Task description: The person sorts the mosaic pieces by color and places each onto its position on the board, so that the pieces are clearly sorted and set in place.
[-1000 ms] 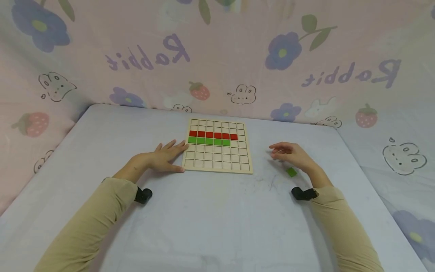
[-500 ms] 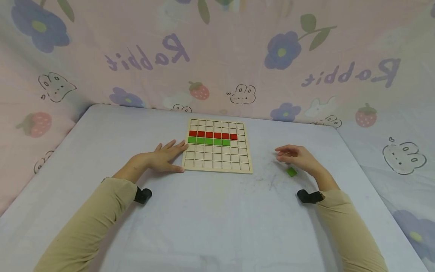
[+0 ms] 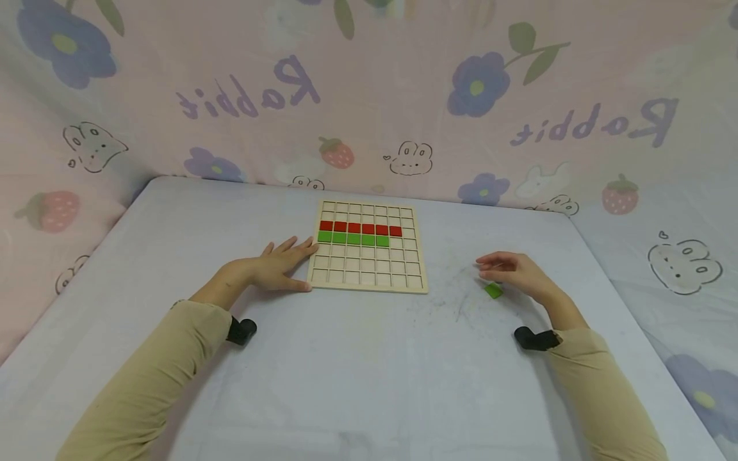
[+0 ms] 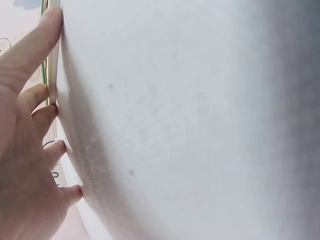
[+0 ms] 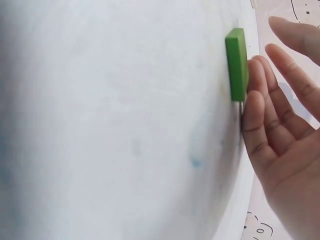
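A wooden grid board (image 3: 369, 279) lies flat near the middle of the table, with a row of red tiles (image 3: 354, 228) and, just below it, a row of green tiles (image 3: 354, 239) in its cells. My left hand (image 3: 277, 266) rests with spread fingers on the table, fingertips and thumb touching the board's left edge. Right of the board, my right hand (image 3: 516, 272) hovers low with loosely bent fingers and nothing held. A loose green tile (image 3: 493, 291) lies on the table just below its thumb; in the right wrist view this green tile (image 5: 237, 65) appears beside the fingers.
The white table (image 3: 369, 371) carries faint smudges right of the board. A pink curtain (image 3: 369, 96) printed with rabbits, flowers and strawberries hangs behind and at the sides. Each wrist wears a black camera mount, such as the right mount (image 3: 536, 339).
My right hand has moved to the right and slightly nearer, away from the board and closer over the loose green tile. The left hand, board and tiles stay in place.
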`<state>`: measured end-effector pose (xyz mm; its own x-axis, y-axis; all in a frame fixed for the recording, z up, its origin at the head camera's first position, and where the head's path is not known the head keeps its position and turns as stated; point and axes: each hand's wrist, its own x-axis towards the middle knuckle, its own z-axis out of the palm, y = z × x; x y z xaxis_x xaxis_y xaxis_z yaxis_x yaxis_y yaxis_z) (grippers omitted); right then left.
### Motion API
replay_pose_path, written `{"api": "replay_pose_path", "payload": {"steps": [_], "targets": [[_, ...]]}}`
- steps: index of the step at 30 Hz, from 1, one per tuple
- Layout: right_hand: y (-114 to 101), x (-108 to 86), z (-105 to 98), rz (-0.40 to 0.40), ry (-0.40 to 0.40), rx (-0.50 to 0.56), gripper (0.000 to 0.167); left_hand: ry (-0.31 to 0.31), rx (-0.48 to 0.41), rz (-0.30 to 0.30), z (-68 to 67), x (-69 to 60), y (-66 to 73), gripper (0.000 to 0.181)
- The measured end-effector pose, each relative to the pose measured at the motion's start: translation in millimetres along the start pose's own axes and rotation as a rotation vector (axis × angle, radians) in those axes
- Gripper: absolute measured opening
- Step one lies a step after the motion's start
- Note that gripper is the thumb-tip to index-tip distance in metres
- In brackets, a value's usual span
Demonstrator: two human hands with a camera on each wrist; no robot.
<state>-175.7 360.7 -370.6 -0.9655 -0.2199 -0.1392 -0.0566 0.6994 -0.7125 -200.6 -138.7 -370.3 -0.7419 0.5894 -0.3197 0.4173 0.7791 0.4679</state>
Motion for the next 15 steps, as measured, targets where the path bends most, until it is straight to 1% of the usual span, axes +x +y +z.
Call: {"api": "replay_pose_path", "payload": {"steps": [10,15], "targets": [[0.1,-5.5,-5.1,0.026,-0.017,-0.036,0.043,0.001,-0.006,0.004,0.5,0.5,-1.9,0.09],[1.8,-7.0,-7.4,0.032,-0.03,-0.031,0.042,0.003,-0.005,0.005,0.3,0.3,-2.2,0.09]]}}
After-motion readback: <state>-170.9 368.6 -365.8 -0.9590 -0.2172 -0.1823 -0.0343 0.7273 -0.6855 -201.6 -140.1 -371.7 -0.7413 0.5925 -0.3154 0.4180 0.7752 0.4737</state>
